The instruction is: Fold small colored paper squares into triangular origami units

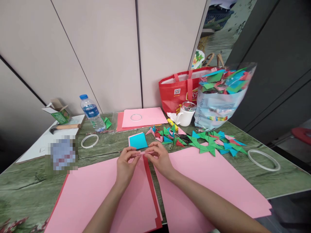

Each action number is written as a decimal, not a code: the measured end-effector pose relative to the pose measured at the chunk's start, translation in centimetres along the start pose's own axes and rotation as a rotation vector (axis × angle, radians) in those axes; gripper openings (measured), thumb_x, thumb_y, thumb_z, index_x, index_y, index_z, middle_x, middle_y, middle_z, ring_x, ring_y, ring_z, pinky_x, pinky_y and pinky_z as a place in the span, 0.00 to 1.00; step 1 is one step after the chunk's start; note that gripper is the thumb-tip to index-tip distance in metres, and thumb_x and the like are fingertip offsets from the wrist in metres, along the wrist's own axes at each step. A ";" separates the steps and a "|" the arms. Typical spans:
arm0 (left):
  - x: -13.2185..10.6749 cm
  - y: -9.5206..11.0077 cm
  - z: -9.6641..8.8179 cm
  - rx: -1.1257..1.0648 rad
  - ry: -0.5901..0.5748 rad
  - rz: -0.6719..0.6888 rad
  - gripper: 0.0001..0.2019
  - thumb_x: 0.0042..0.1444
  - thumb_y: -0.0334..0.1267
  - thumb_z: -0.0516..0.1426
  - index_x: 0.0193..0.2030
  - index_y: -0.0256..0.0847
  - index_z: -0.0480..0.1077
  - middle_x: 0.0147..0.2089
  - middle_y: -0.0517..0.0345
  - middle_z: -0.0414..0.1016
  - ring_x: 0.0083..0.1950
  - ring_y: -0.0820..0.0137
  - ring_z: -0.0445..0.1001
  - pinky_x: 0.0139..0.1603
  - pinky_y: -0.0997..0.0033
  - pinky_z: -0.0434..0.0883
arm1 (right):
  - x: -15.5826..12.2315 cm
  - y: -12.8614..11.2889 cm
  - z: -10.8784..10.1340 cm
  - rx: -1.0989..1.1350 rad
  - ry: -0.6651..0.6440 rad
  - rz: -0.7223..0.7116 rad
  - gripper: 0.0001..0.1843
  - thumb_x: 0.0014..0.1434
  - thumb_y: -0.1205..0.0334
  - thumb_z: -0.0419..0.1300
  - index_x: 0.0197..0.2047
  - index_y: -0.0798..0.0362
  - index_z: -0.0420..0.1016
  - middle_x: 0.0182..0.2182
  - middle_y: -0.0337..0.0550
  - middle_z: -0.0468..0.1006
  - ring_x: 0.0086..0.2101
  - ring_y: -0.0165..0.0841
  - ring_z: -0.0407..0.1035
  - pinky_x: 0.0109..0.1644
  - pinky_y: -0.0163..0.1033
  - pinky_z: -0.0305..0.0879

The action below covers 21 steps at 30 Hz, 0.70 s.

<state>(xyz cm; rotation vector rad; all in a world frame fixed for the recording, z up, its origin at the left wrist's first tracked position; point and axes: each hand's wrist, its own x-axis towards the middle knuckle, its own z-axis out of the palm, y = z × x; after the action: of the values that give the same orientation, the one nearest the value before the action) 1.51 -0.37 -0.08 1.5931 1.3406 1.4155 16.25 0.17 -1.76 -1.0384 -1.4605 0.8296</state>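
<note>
Both my hands pinch a narrow folded strip of pink paper [143,153] just above the table. My left hand [126,163] grips its left end with fingertips closed. My right hand [160,158] holds the right end the same way. Under my forearms lie large pink paper sheets [97,194] on red ones. Just beyond the strip rests a small blue paper square [138,141] on a pink one.
Folded paper triangles [206,144] in green, blue, pink and red are scattered right of centre. Behind stand a white mug [185,115], a clear bag of folded pieces [218,97], a red tote [178,90] and a water bottle [91,112]. Tape rings [263,159] lie on the green table [29,181].
</note>
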 end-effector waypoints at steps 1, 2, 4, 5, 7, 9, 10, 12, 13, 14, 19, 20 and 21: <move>0.0 0.1 0.0 -0.030 -0.025 -0.020 0.04 0.43 0.38 0.61 0.26 0.41 0.74 0.37 0.53 0.74 0.40 0.65 0.72 0.39 0.69 0.71 | 0.0 0.0 0.0 -0.008 -0.004 -0.006 0.04 0.50 0.62 0.59 0.30 0.51 0.75 0.36 0.45 0.70 0.36 0.33 0.67 0.34 0.36 0.67; 0.0 0.2 0.0 -0.066 -0.066 -0.064 0.05 0.43 0.39 0.60 0.26 0.40 0.74 0.37 0.53 0.74 0.40 0.65 0.73 0.39 0.69 0.71 | 0.0 -0.1 0.0 -0.016 -0.010 -0.003 0.04 0.50 0.62 0.59 0.30 0.51 0.74 0.35 0.44 0.71 0.35 0.33 0.67 0.34 0.36 0.67; 0.0 0.4 0.0 -0.141 -0.173 -0.193 0.08 0.44 0.40 0.60 0.29 0.38 0.73 0.32 0.54 0.76 0.35 0.66 0.74 0.37 0.67 0.72 | 0.1 -0.1 -0.1 -0.020 -0.016 0.038 0.06 0.49 0.61 0.59 0.33 0.52 0.72 0.32 0.42 0.72 0.32 0.32 0.68 0.33 0.36 0.66; 0.0 0.6 0.0 -0.169 -0.225 -0.260 0.09 0.45 0.41 0.60 0.31 0.37 0.73 0.29 0.55 0.76 0.32 0.66 0.74 0.35 0.67 0.72 | 0.1 0.0 -0.1 -0.008 -0.015 0.067 0.09 0.49 0.60 0.60 0.35 0.52 0.71 0.30 0.41 0.72 0.30 0.31 0.67 0.31 0.35 0.65; 0.1 0.8 -0.1 -0.199 -0.303 -0.354 0.12 0.44 0.41 0.60 0.34 0.36 0.74 0.28 0.54 0.77 0.30 0.66 0.74 0.32 0.68 0.72 | 0.3 0.1 -0.2 0.030 -0.018 0.111 0.13 0.47 0.60 0.61 0.37 0.53 0.68 0.26 0.38 0.71 0.26 0.29 0.66 0.28 0.33 0.63; 0.2 1.0 -0.4 -0.183 -0.347 -0.379 0.12 0.44 0.42 0.60 0.33 0.35 0.75 0.28 0.54 0.77 0.30 0.66 0.74 0.30 0.70 0.71 | 0.4 0.2 -0.3 0.064 -0.044 0.133 0.13 0.45 0.59 0.62 0.35 0.54 0.68 0.21 0.35 0.68 0.22 0.27 0.62 0.25 0.31 0.60; 0.3 1.0 -0.5 -0.161 -0.356 -0.372 0.12 0.44 0.42 0.60 0.31 0.35 0.76 0.28 0.53 0.77 0.30 0.66 0.74 0.30 0.71 0.71 | 0.5 0.2 -0.3 0.076 -0.060 0.142 0.13 0.44 0.58 0.63 0.33 0.54 0.69 0.19 0.33 0.66 0.20 0.26 0.60 0.23 0.31 0.58; 0.3 1.0 -0.6 -0.118 -0.364 -0.347 0.11 0.44 0.43 0.60 0.28 0.35 0.76 0.27 0.54 0.77 0.29 0.67 0.73 0.29 0.73 0.70 | 0.6 0.2 -0.4 0.103 -0.087 0.159 0.12 0.43 0.58 0.63 0.31 0.55 0.70 0.17 0.32 0.63 0.19 0.24 0.57 0.22 0.30 0.54; 0.3 1.0 -0.6 -0.112 -0.370 -0.344 0.12 0.45 0.43 0.60 0.28 0.35 0.76 0.27 0.54 0.77 0.29 0.68 0.73 0.29 0.73 0.70 | 0.7 0.2 -0.5 0.123 -0.098 0.163 0.12 0.43 0.57 0.63 0.30 0.55 0.70 0.17 0.32 0.63 0.19 0.24 0.57 0.22 0.30 0.54; 0.3 0.9 -0.6 -0.120 -0.380 -0.353 0.12 0.45 0.43 0.60 0.29 0.35 0.76 0.27 0.54 0.77 0.28 0.68 0.73 0.29 0.73 0.70 | 0.8 0.2 -0.5 0.145 -0.104 0.164 0.11 0.44 0.56 0.62 0.29 0.55 0.71 0.19 0.33 0.65 0.20 0.24 0.57 0.23 0.30 0.55; -0.3 0.6 -0.1 -0.211 -0.515 -0.437 0.14 0.47 0.45 0.59 0.31 0.34 0.73 0.26 0.52 0.77 0.28 0.67 0.75 0.29 0.72 0.71 | 0.9 0.3 -0.4 0.234 -0.104 0.210 0.14 0.48 0.53 0.59 0.22 0.56 0.67 0.21 0.36 0.68 0.22 0.25 0.59 0.26 0.32 0.57; -0.4 0.6 -0.1 -0.223 -0.540 -0.446 0.14 0.48 0.45 0.58 0.31 0.34 0.73 0.26 0.52 0.77 0.28 0.66 0.76 0.29 0.72 0.71 | 1.0 0.3 -0.4 0.247 -0.098 0.226 0.14 0.47 0.53 0.60 0.21 0.56 0.67 0.20 0.36 0.68 0.21 0.25 0.59 0.25 0.32 0.56; -0.5 0.5 0.0 -0.235 -0.560 -0.455 0.14 0.48 0.46 0.58 0.31 0.33 0.72 0.26 0.51 0.77 0.28 0.66 0.76 0.29 0.71 0.71 | 1.0 0.3 -0.4 0.263 -0.097 0.241 0.15 0.45 0.53 0.61 0.20 0.56 0.66 0.19 0.35 0.67 0.21 0.25 0.59 0.25 0.31 0.56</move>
<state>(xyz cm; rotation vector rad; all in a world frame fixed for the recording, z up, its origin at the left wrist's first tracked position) 1.69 -1.02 0.24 1.2876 1.0588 0.7439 16.66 1.20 -1.66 -0.9950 -1.2786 1.2257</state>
